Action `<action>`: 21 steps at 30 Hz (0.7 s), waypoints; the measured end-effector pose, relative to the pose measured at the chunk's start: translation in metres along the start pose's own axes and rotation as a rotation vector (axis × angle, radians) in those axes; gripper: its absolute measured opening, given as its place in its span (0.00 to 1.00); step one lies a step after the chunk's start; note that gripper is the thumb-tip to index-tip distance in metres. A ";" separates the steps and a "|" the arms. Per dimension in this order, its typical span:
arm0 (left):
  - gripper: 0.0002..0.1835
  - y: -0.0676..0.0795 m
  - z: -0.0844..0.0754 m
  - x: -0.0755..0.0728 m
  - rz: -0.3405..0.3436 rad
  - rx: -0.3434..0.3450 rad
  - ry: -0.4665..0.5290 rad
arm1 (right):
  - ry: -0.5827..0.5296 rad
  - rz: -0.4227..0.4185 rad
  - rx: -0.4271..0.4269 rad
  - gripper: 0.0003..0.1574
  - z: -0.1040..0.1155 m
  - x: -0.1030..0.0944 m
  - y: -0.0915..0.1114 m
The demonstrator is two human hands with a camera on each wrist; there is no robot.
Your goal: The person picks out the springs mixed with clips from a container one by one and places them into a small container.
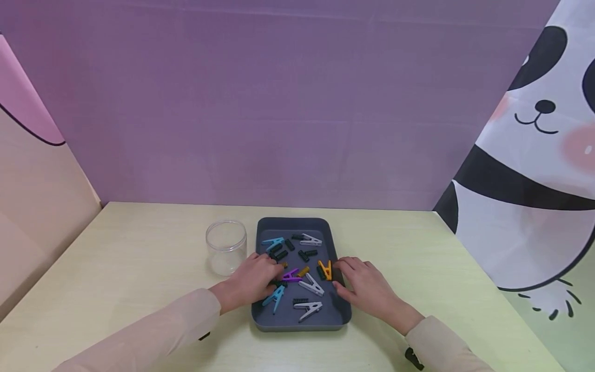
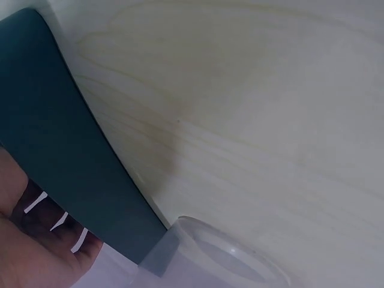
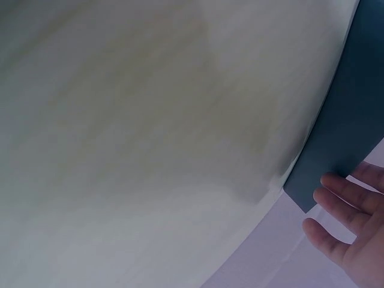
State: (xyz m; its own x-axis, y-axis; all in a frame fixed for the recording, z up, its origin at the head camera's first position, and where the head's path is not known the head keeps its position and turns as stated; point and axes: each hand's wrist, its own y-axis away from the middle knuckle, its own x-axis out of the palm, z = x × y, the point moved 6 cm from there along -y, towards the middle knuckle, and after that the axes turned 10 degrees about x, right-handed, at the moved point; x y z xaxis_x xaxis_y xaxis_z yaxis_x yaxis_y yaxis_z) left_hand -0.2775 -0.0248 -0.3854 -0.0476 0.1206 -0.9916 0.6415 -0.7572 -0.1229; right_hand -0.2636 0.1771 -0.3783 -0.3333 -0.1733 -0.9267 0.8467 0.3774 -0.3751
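Note:
A dark grey tray (image 1: 301, 327) lies on the table, holding several plastic clothespins and small ridged, coil-like pieces. My left hand (image 1: 254, 278) reaches over the tray's left rim, fingers relaxed above the contents; its fingertips are partly hidden. Close to it lie a purple clothespin (image 1: 291, 276) and a blue clothespin (image 1: 275, 298). At the right rim is my right hand (image 1: 369, 287), its fingers spread loosely and holding nothing visible. An orange clothespin (image 1: 325, 269) lies just inside that rim, near those fingertips. The right wrist view shows the fingers (image 3: 345, 207) beside the tray's outer wall (image 3: 342, 132).
A clear round jar (image 1: 226, 248) stands left of the tray, without a lid on top. White clothespins (image 1: 311, 285) and black coil-like pieces (image 1: 303, 255) are scattered inside the tray. A purple backdrop (image 1: 279, 103) rises behind the pale table (image 1: 153, 248).

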 end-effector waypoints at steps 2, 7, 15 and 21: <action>0.07 0.000 0.000 0.000 -0.003 -0.003 0.008 | -0.001 0.001 -0.001 0.22 0.000 0.000 0.000; 0.06 0.000 0.000 -0.002 -0.018 0.002 0.023 | 0.004 0.006 0.000 0.22 0.001 0.000 0.000; 0.09 0.001 0.001 -0.005 -0.040 0.008 0.037 | 0.006 0.003 -0.006 0.22 0.001 -0.001 0.000; 0.10 0.003 0.001 -0.011 -0.052 0.004 0.047 | -0.001 0.006 -0.001 0.22 0.002 -0.002 0.000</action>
State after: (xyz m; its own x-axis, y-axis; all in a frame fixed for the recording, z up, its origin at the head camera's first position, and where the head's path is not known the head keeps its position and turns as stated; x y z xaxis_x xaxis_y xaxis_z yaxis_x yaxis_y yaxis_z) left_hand -0.2756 -0.0295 -0.3749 -0.0447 0.1894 -0.9809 0.6361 -0.7517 -0.1741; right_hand -0.2622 0.1754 -0.3759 -0.3283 -0.1720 -0.9288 0.8482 0.3789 -0.3700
